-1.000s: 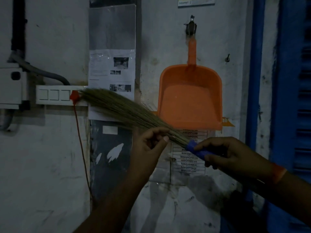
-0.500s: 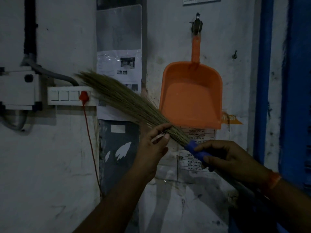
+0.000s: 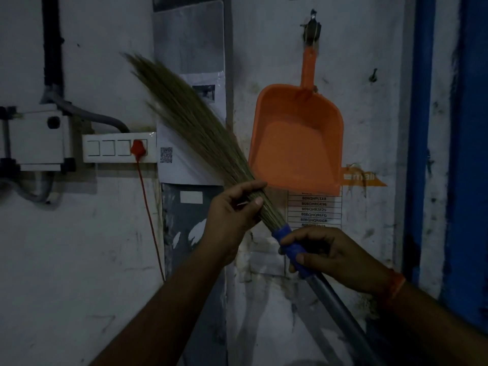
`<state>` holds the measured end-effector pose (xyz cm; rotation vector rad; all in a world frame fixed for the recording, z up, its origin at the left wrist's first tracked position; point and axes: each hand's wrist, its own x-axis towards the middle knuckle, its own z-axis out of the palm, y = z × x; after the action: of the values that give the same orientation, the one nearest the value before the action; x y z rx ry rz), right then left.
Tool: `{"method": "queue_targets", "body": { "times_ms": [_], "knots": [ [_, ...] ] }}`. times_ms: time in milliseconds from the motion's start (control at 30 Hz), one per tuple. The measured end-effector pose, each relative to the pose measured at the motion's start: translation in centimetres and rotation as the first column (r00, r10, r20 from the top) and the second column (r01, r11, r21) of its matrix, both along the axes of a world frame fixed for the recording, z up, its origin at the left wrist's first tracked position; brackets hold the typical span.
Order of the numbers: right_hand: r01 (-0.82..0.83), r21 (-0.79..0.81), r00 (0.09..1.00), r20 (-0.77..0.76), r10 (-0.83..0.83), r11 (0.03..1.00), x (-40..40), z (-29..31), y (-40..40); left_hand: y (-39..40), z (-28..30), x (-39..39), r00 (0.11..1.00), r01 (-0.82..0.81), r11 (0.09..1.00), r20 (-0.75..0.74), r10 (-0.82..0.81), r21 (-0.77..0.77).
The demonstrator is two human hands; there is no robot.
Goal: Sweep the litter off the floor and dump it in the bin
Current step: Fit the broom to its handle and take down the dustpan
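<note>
Straw-coloured bristles of a broom (image 3: 195,133) fan up and to the left across a dim, scuffed white wall (image 3: 79,247), tips blurred. Left hand (image 3: 232,215) curls round the bristle bundle just above its blue binding, thumb over the front. Right hand (image 3: 327,257) grips the blue sleeve where bristles meet the grey handle; the handle runs down to the lower right. Orange band on the right wrist.

Orange dustpan (image 3: 298,138) hangs by its handle from a metal hook (image 3: 311,29), pan mouth down, just right of the broom and apart from both hands. Printed label sheet (image 3: 314,210) below it. White switch plate (image 3: 118,147) at left with a red plug (image 3: 138,149) and red cord trailing down. Blue door frame (image 3: 420,128) at right.
</note>
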<state>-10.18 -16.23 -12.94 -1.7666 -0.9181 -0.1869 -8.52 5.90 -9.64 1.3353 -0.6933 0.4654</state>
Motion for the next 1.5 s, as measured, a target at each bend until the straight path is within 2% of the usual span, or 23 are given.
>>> {"method": "queue_targets", "body": {
  "times_ms": [333,533,667,833,1000,1200,1333,1500],
  "knots": [
    [-0.016,0.005,0.999,0.032,0.016,1.000,0.3,0.6,0.9,0.6,1.3,-0.4,0.999,-0.048,0.998,0.028,0.047,0.049],
    [0.019,0.045,0.992,0.127,-0.025,0.999,0.0,2.5,1.8,0.1,2.3,-0.7,0.998,0.061,0.993,0.016,-0.063,0.106],
    [-0.020,0.183,0.995,0.099,0.002,0.983,0.1,2.6,2.7,-0.4,3.2,-0.9,0.997,0.058,0.981,0.038,-0.066,0.187],
    [0.032,0.317,0.985,0.153,-0.084,0.948,0.1,2.0,3.5,-0.7,5.2,-1.3,0.998,0.032,0.952,0.046,-0.048,0.306],
    [0.061,0.470,0.982,0.128,-0.136,0.881,0.0,1.8,3.6,-0.4,8.0,-3.7,0.999,-0.011,0.908,0.037,-0.005,0.420],
    [0.054,0.471,0.983,0.129,-0.129,0.881,-0.6,1.8,3.3,1.0,9.5,-4.8,0.997,-0.075,0.921,0.008,0.078,0.383],
    [0.069,0.450,0.983,0.121,-0.137,0.891,-0.8,1.6,3.3,1.4,9.6,-3.9,0.992,-0.095,0.957,-0.053,0.114,0.274],
    [0.023,0.428,0.995,0.080,-0.063,0.903,-0.6,0.6,3.5,2.5,9.2,-3.0,0.979,-0.160,0.976,-0.103,0.176,0.145]
  ]
}}
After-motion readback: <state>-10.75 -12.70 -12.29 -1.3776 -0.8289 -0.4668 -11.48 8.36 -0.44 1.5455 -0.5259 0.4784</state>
